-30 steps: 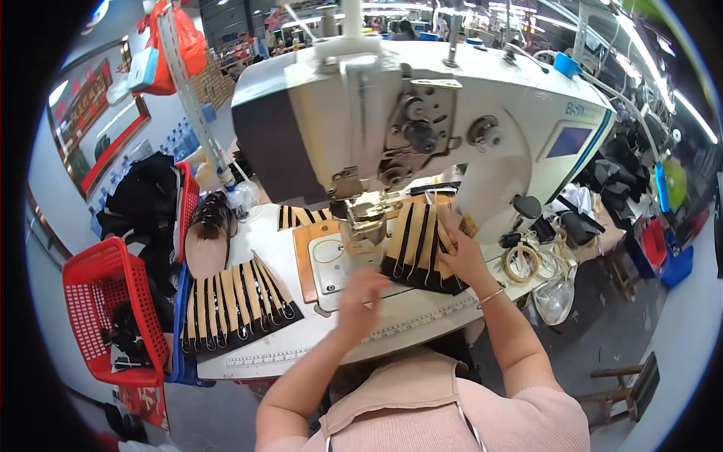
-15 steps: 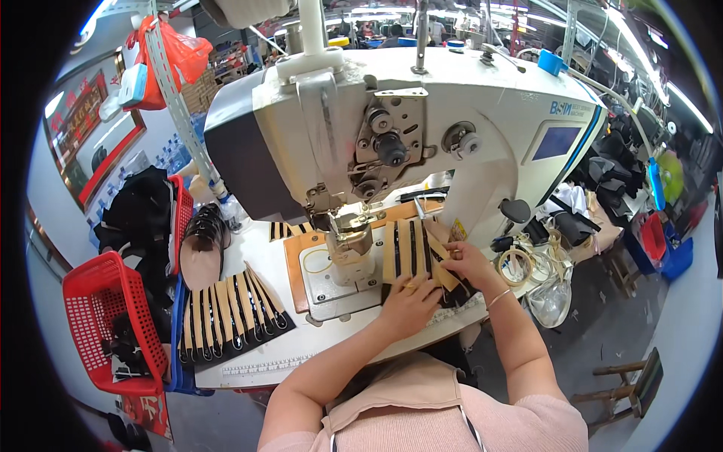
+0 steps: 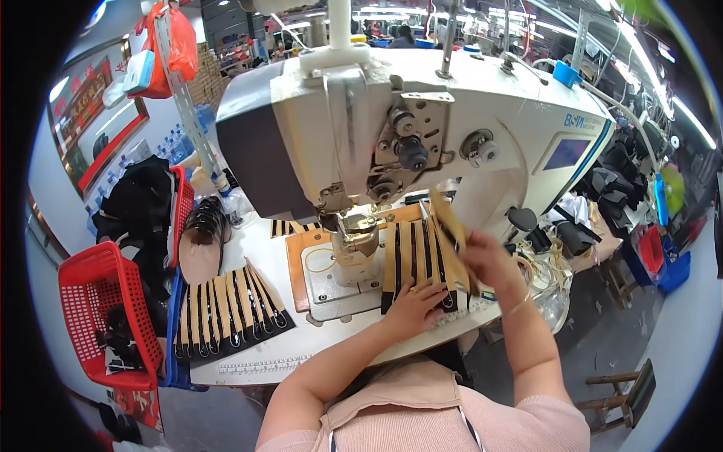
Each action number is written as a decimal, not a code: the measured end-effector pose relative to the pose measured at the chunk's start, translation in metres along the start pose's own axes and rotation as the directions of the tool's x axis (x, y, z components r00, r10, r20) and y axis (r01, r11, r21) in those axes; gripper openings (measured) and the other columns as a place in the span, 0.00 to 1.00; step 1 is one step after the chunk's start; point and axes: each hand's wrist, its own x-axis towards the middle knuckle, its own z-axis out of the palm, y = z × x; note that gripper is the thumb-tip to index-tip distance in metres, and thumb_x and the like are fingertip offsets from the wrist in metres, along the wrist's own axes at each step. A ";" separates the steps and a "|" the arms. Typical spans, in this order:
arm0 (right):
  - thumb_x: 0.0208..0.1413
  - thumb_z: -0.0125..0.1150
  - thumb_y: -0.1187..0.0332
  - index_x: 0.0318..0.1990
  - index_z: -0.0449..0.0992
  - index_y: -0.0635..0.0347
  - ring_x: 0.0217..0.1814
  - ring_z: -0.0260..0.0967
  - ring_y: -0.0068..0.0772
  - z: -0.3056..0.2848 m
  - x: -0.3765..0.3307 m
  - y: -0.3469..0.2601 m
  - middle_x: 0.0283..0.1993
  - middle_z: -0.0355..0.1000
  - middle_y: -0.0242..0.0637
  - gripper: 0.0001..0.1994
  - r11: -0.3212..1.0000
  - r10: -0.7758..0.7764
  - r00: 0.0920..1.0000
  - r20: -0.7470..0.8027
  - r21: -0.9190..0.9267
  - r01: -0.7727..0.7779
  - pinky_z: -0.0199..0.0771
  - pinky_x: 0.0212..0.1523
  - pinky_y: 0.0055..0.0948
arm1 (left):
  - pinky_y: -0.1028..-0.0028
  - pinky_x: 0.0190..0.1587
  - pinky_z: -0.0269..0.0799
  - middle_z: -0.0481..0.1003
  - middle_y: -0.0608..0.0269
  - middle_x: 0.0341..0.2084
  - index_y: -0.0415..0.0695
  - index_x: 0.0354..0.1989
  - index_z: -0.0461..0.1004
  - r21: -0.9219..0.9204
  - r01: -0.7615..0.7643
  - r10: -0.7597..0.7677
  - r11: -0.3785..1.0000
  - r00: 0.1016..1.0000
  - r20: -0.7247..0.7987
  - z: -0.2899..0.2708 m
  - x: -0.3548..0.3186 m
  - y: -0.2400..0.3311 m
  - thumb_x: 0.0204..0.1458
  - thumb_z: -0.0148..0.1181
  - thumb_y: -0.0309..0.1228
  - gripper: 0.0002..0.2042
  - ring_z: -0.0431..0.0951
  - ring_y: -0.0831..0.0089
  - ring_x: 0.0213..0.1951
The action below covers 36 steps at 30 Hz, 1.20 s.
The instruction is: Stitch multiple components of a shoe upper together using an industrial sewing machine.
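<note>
To the right of the sewing machine's needle area (image 3: 355, 226) lies a row of overlapping tan-and-black shoe pieces (image 3: 410, 252). My left hand (image 3: 419, 307) rests on their near ends, its fingers stretched out and spread. Smeared by motion, my right hand (image 3: 488, 264) grips a tan strip-like piece (image 3: 447, 217), tilted up at the right end of the row. A second fanned row of tan-and-black pieces (image 3: 230, 315), with shiny black looped ends, lies on the left of the table. Beyond it stands a black lace-up shoe part (image 3: 202, 233).
The white sewing machine (image 3: 301, 143) fills the middle above the table (image 3: 316, 354). Red baskets (image 3: 98, 316) with black pieces stand at the left. Tape rolls and plastic bags (image 3: 542, 282) sit at the right edge. A wooden stool (image 3: 629, 395) is on the floor at right.
My right hand has lifted a tan piece from the row and moved slightly right and up. My left hand's fingers have spread on the row. The view has shifted slightly.
</note>
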 end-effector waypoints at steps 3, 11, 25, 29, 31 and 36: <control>0.44 0.55 0.79 0.42 0.69 0.60 0.36 0.68 0.22 0.011 -0.037 0.050 0.37 0.70 0.31 0.14 0.974 0.038 0.985 0.170 0.215 -0.075 0.70 0.36 0.19 | 0.67 0.48 0.61 0.69 0.62 0.43 0.44 0.47 0.67 -0.922 0.329 -0.628 0.203 0.766 0.135 -0.023 0.000 -0.005 0.56 0.43 0.42 0.17 0.67 0.69 0.46; 0.48 0.53 0.79 0.40 0.70 0.60 0.38 0.66 0.19 0.068 -0.039 0.091 0.39 0.69 0.30 0.11 0.900 0.141 0.898 0.416 0.325 -0.292 0.67 0.40 0.20 | 0.69 0.45 0.65 0.71 0.66 0.38 0.42 0.45 0.65 -0.942 0.186 -0.596 -0.281 0.736 0.323 -0.107 -0.030 0.000 0.54 0.48 0.40 0.17 0.69 0.74 0.42; 0.53 0.54 0.68 0.35 0.73 0.63 0.25 0.64 0.13 0.104 0.007 0.071 0.26 0.69 0.26 0.08 0.987 0.130 0.947 0.293 -0.127 -0.096 0.66 0.27 0.16 | 0.80 0.35 0.67 0.72 0.64 0.33 0.39 0.42 0.67 -0.988 0.152 -0.810 -0.023 0.577 0.107 -0.129 -0.031 -0.011 0.42 0.60 0.24 0.16 0.71 0.80 0.33; 0.54 0.54 0.65 0.33 0.72 0.61 0.20 0.63 0.12 0.114 0.012 0.066 0.24 0.69 0.25 0.08 0.969 0.161 0.922 0.353 0.120 -0.215 0.63 0.19 0.14 | 0.81 0.29 0.67 0.72 0.65 0.26 0.39 0.34 0.69 -0.934 0.315 -0.792 0.170 0.607 0.061 -0.146 -0.022 -0.025 0.45 0.58 0.25 0.09 0.71 0.80 0.26; 0.54 0.53 0.65 0.33 0.71 0.60 0.19 0.64 0.13 0.122 0.013 0.065 0.24 0.69 0.26 0.08 0.953 0.168 0.930 0.327 0.188 -0.238 0.63 0.18 0.13 | 0.82 0.26 0.65 0.71 0.67 0.22 0.40 0.31 0.70 -0.922 0.339 -0.798 0.188 0.599 0.057 -0.157 -0.017 -0.025 0.45 0.58 0.28 0.07 0.71 0.81 0.25; 0.55 0.52 0.65 0.34 0.70 0.61 0.17 0.65 0.15 0.141 0.013 0.056 0.24 0.70 0.29 0.08 0.886 0.155 0.947 0.283 0.384 -0.259 0.64 0.16 0.13 | 0.82 0.20 0.57 0.70 0.67 0.18 0.39 0.26 0.72 -0.907 0.415 -0.829 0.067 0.530 0.181 -0.158 -0.016 -0.040 0.46 0.58 0.36 0.11 0.66 0.84 0.19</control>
